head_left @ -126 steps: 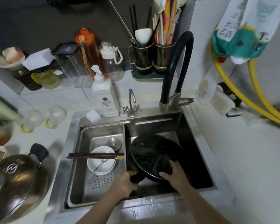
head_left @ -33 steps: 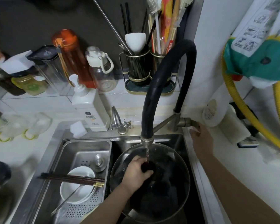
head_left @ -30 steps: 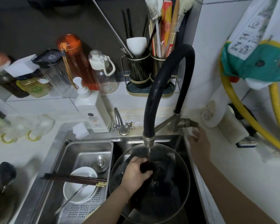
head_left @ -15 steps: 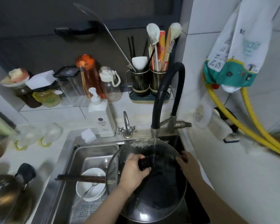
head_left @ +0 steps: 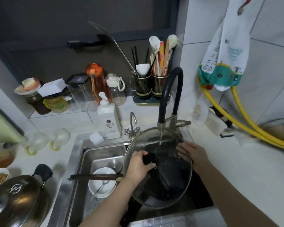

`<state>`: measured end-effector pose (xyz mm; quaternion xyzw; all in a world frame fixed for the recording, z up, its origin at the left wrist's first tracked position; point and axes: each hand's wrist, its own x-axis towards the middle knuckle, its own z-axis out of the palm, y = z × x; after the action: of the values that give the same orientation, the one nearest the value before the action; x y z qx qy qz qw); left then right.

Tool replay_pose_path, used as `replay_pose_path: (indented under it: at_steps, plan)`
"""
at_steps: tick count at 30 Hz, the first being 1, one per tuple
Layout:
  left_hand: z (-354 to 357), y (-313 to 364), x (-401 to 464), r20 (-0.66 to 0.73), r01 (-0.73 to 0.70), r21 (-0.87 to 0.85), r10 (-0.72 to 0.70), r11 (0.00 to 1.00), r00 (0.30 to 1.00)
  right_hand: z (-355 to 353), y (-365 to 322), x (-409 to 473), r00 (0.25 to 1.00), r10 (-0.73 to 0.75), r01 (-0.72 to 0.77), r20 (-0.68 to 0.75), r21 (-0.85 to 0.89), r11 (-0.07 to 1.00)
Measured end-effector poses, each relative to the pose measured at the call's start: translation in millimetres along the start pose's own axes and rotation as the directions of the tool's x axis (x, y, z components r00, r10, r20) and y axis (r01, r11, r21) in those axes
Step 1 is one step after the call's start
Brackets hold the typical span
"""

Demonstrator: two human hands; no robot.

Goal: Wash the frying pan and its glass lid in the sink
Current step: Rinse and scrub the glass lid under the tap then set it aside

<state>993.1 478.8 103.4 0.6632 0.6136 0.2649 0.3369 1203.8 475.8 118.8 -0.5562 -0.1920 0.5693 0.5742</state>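
Right hand [head_left: 191, 154] now flat on glass lid [head_left: 169, 196]; left hand [head_left: 138, 166] fingers grasp its knob [head_left: 149, 159].

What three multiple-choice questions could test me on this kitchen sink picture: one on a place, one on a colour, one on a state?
1. Where do the dark chopsticks lie?
A. across the white bowl in the steel drain basket
B. in the utensil holder
C. on the counter

2. What colour are the two hoses on the right wall?
A. black
B. yellow
C. green

3. What is the black-necked faucet doing?
A. running dry
B. pouring a thin stream onto the round glass lid
C. pointing outside the sink

Answers: 1 A, they span the bowl's rim. 2 B, both are bright yellow. 3 B, water strikes the lid, whose black knob the left hand grips while the right hand rests flat on it.
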Motion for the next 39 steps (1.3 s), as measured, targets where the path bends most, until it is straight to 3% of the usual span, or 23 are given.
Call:
replay_pose_path:
  at_steps: [7, 10, 12, 19, 28, 34, 39]
  plan:
    - [24.9, 14.4, 4.4, 0.082, 0.119, -0.168, -0.106, 0.979, 0.991, -16.6, -24.6, -5.4, 0.994, -0.108, 0.105, -0.036, -0.075, 0.992]
    - [29.5, 14.3, 1.9, 0.176, 0.295, -0.428, -0.241, 0.854, 0.954, -13.8, -27.3, -9.3, 0.992, -0.124, 0.124, 0.006, -0.12, 0.985]
    - [28.9, 11.0, -0.3, 0.217, 0.371, -0.503, -0.301, 0.78, 0.928, -6.9, -26.8, -10.4, 0.992, -0.125, 0.128, 0.03, -0.143, 0.981]
    - [9.1, -4.2, -1.4, 0.267, 0.462, -0.426, -0.379, 0.778, 0.886, 22.0, -19.0, -9.6, 0.981, -0.11, 0.14, 0.163, -0.186, 0.973]
    - [2.1, -10.9, 2.9, 0.261, 0.472, -0.413, -0.396, 0.779, 0.88, 39.3, -26.8, 9.3, 0.961, -0.098, 0.183, 0.26, -0.325, 0.928]
    - [-8.5, 5.3, 10.8, 0.341, 0.609, -0.498, -0.506, 0.618, 0.792, 41.4, -25.4, 20.7, 0.94, -0.06, 0.212, 0.335, -0.438, 0.874]
    - [-33.5, 25.4, 38.1, 0.429, 0.641, -0.708, -0.539, 0.297, 0.725, 42.3, -13.8, 15.2, 0.911, -0.026, 0.23, 0.411, -0.456, 0.859]
